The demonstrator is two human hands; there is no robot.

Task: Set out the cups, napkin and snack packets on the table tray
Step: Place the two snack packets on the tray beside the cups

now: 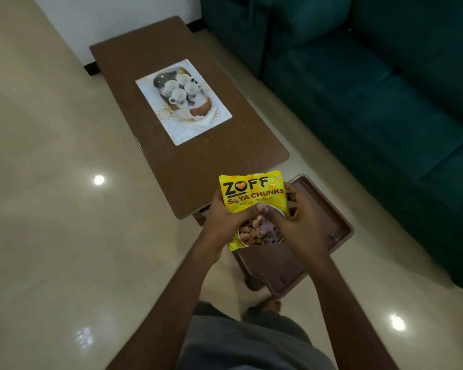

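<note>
Well, snack packet [254, 192]: yellow bag with "ZOFF Soya Chunks" on the front, held upright in the air just past the near end of the table and over the brown stool.
Left hand [223, 213]: wrapped round the packet's left edge, thumb laid across the front.
Right hand [302, 217]: fingers curled onto the lower front, gripping the right side (fingertips are blurry, so I can't tell the exact pinch).
Table [187, 161]: long and brown, running away from the person beside the sofa.
Table tray [179, 132]: white rectangle lying flat mid-table.
Cups [178, 94]: four white ones on the tray, next to a pastry (might be a printed picture, can't tell).
Brown stool [326, 204]: rimmed top, right under the hands, near the table's corner.
Sofa [372, 102]: dark green, on the right.
Floor [51, 182]: glossy cream tiles.
</note>
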